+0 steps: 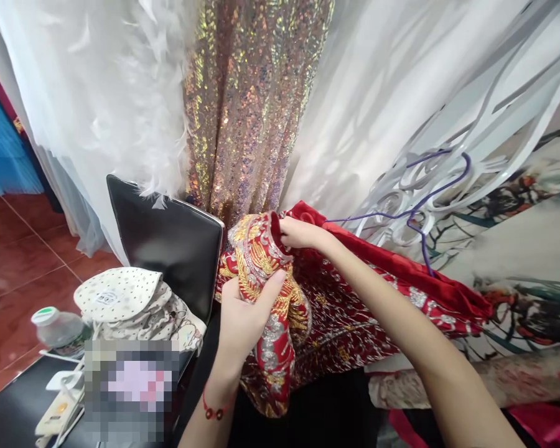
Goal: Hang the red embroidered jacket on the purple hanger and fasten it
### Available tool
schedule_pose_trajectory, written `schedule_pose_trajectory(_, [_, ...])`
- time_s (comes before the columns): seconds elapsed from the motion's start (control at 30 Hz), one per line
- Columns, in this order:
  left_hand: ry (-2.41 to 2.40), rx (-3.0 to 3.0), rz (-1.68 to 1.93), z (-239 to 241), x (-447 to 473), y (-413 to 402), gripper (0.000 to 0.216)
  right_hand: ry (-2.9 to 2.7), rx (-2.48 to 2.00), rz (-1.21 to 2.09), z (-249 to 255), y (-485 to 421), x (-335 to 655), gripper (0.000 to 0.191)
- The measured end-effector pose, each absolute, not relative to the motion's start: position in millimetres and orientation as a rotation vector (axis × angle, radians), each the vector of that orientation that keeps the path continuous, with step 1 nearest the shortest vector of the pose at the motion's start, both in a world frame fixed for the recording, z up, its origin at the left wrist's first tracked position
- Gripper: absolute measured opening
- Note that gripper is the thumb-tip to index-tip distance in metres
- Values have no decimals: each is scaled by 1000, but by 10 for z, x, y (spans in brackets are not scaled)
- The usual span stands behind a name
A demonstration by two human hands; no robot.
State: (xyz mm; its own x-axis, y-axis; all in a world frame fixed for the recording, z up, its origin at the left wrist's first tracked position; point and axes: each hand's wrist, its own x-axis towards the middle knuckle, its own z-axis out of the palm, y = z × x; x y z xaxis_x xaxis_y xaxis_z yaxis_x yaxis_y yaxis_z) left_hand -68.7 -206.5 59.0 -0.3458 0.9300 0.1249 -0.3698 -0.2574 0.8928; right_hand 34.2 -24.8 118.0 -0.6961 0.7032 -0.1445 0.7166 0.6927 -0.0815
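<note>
From the head camera, both hands work a red robe stitched with gold and silver, which lies heaped over a dark surface in front of the person. The left hand rises from below, wrist bent back, a red bracelet on it; its fingers are curled shut round a bunched fold of the robe, thumb laid along the embroidery. The right hand reaches in from the lower right, forearm stretched long across the cloth, and its fingers are pinching the rim of the sleeve at the top of the bundle. A purple hanger lies just behind the robe. To the left stand a black chair, a spotted bag and a bottle. Behind hang white gowns and a sequin dress.
</note>
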Motion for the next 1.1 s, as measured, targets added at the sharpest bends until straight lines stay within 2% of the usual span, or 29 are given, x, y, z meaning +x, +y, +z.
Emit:
schedule_pose_trajectory(0.17, [1177,989,1745,604,-606,-2175,24,2676,1258,-676,1322,-77,22,23])
schedule_pose_trajectory(0.3, [1341,1318,1570,519,-579,-2053,34,2894,1369,-635,1453,176,-102,30])
schedule_pose_trajectory(0.37, [1511,1431,1544,464,-607,-1874,36,3123,1540,-458,1578,300,-88,39])
schedule_pose_trajectory(0.43, [1629,1494,1556,411,-662,-1667,33,3291,1758,-64,1734,387,-4,45])
schedule_pose_trajectory(0.5, [1679,1557,1571,354,-733,-1472,30,3250,1917,389,1885,425,154,51])
schedule_pose_trajectory(0.57, [1754,1619,1594,278,-807,-1303,30,3082,1987,605,1986,423,367,52])
schedule_pose_trajectory(0.73, [1930,1686,1482,-9,-912,-987,26,2442,2001,318,1942,334,854,44])
schedule_pose_trajectory(0.87, [1951,1640,1433,-173,-901,-919,25,2263,2007,246,1814,197,987,44])
schedule_pose_trajectory(1.0, [1831,1561,1647,-104,-875,-1026,28,2241,2029,279,1829,58,963,47])
schedule_pose_trajectory(1.1, [1678,1503,1867,76,-864,-1143,30,2261,1950,168,1890,6,951,44])
